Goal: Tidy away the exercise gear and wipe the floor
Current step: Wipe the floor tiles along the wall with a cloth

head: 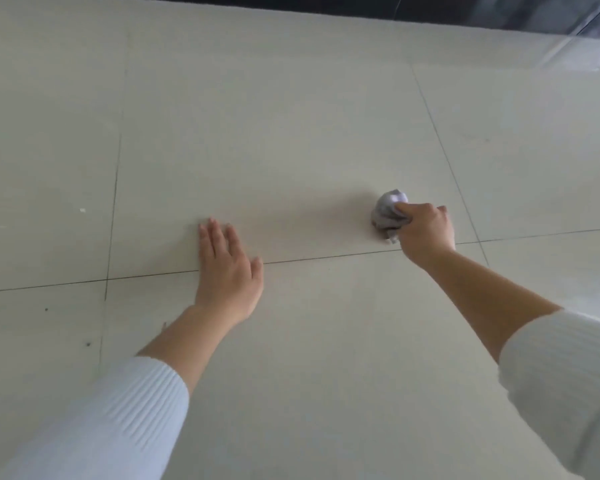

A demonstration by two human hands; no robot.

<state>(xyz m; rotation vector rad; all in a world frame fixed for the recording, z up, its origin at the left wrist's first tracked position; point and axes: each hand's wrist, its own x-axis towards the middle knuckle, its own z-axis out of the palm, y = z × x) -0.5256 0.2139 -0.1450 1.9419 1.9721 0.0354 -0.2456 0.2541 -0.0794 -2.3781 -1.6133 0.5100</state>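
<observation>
A bunched grey cloth (pixel 387 211) sits pressed on the pale tiled floor (pixel 291 133) at the middle right. My right hand (pixel 426 230) grips it from the near side, fingers curled round the wad. Flat on the floor at the centre left lies my left hand (pixel 227 268), fingers straight and together, holding nothing. Both arms wear white ribbed sleeves. No exercise gear is in view.
Dark grout lines cross the floor between large tiles. A dark strip (pixel 291 1) borders the far edge of the floor. At the top right stands a shiny reflective surface (pixel 568 39). Small specks (pixel 88 344) dot the tiles at the left.
</observation>
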